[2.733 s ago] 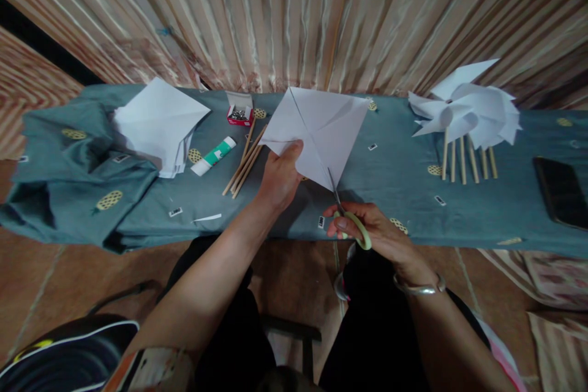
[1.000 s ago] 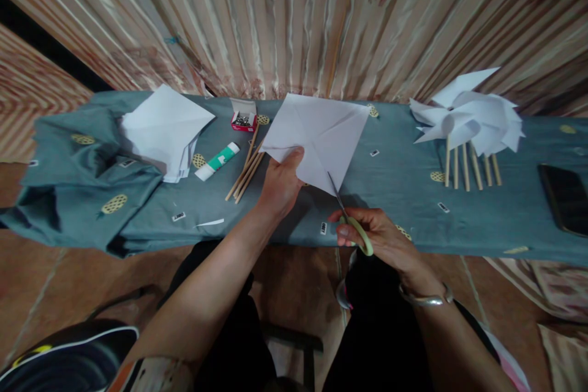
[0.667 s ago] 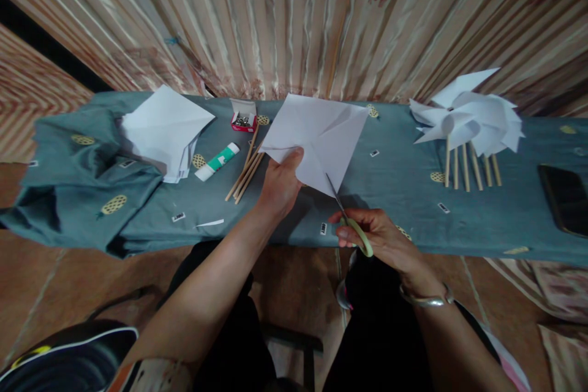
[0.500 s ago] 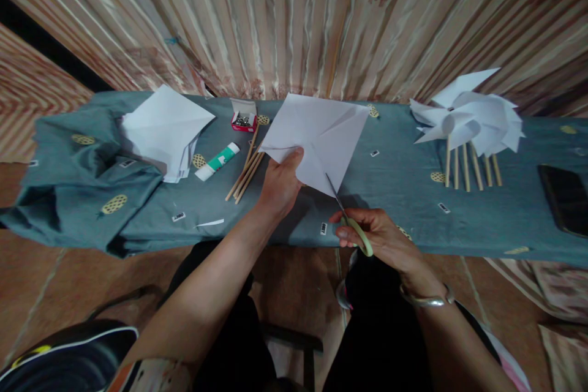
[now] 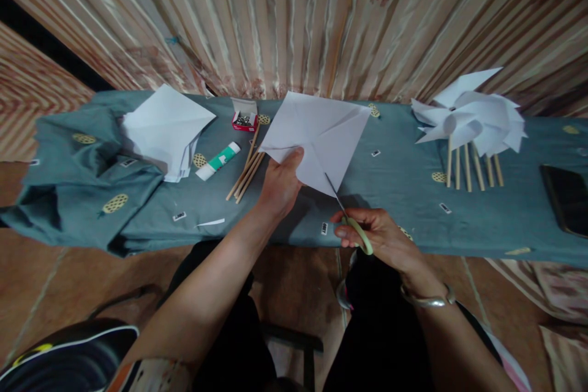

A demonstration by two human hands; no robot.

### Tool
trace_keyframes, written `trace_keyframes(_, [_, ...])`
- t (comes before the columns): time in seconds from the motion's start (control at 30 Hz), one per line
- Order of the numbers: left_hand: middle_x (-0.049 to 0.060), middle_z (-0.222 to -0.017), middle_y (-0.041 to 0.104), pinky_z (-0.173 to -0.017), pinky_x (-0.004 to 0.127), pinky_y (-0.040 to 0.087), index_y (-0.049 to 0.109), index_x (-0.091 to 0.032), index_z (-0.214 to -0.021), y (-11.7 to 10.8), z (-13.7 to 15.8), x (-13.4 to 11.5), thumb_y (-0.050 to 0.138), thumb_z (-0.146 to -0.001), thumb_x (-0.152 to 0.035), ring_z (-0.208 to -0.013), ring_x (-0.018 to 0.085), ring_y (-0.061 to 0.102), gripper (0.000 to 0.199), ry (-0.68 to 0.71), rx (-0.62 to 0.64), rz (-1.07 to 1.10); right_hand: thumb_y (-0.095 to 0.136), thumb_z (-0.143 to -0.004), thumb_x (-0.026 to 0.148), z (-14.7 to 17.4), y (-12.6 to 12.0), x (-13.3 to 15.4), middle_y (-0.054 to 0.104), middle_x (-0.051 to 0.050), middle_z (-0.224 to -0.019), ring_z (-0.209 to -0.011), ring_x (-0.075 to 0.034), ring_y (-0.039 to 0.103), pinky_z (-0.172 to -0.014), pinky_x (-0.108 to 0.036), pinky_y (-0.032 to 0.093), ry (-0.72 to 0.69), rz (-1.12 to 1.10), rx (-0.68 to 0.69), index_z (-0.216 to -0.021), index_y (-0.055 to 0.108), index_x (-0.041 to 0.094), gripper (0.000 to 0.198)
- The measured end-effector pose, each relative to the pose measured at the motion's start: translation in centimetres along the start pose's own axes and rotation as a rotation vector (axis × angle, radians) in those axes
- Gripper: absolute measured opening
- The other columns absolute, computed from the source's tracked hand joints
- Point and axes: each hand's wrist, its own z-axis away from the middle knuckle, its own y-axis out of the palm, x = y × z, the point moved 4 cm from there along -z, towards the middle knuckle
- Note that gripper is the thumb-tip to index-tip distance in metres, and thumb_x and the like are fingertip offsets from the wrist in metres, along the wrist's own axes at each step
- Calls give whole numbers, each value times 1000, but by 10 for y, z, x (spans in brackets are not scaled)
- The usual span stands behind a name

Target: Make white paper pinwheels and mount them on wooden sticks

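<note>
A white paper square [image 5: 324, 119] with crease lines and slits is pinched at its near left side by my left hand [image 5: 283, 180], thumb on top and fingers hidden beneath. My right hand [image 5: 374, 233] grips a pair of scissors [image 5: 357, 234] by its pale green handles. The scissor blades meet the paper near its closest corner, one blade lying over the sheet. Left of my left hand lie several thin wooden sticks [image 5: 248, 174] and a green and white glue stick [image 5: 218, 161].
A stack of white paper squares [image 5: 168, 125] lies on the left of the blue-green cloth [image 5: 399, 184]. Behind the sticks is a small red box [image 5: 244, 121] of metal pins. Several paper pinwheels [image 5: 478, 116] on sticks and a dark phone [image 5: 564, 196] lie right; a paper scrap [image 5: 211, 222] lies near the front edge.
Almost nothing differs. Both hands, the paper and the scissors hold nearly the same positions, with only a very slight shift of the view.
</note>
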Motion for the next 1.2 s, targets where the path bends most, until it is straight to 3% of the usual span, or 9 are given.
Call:
trace_keyframes(0.23, [5,-90,74,-94,35,51,65,-17,-100,0,0,0,57,-80,-9,-106,22,68,22,-2,-22,-16,90,-51,47,0,-1,-1,61,4,-53,-49,-9,55,-48,-20,42,-7,11,-6,-79,73,17,44])
trace_keyframes(0.73, [3,-84,74,-91,33,53,64,-18,-83,1,8,12,59,-82,-9,-103,21,69,11,-85,-7,-25,88,-54,49,1,-2,0,59,4,-56,-53,-10,52,-49,-21,39,-30,38,-27,-81,72,17,45])
trace_keyframes(1.2, [5,-88,75,-91,37,52,66,-16,-85,-3,5,15,68,-73,-16,-106,26,67,11,-52,62,-8,92,-44,47,0,0,2,57,4,-52,-49,-7,50,-46,-18,35,11,-1,-47,-71,71,16,46])
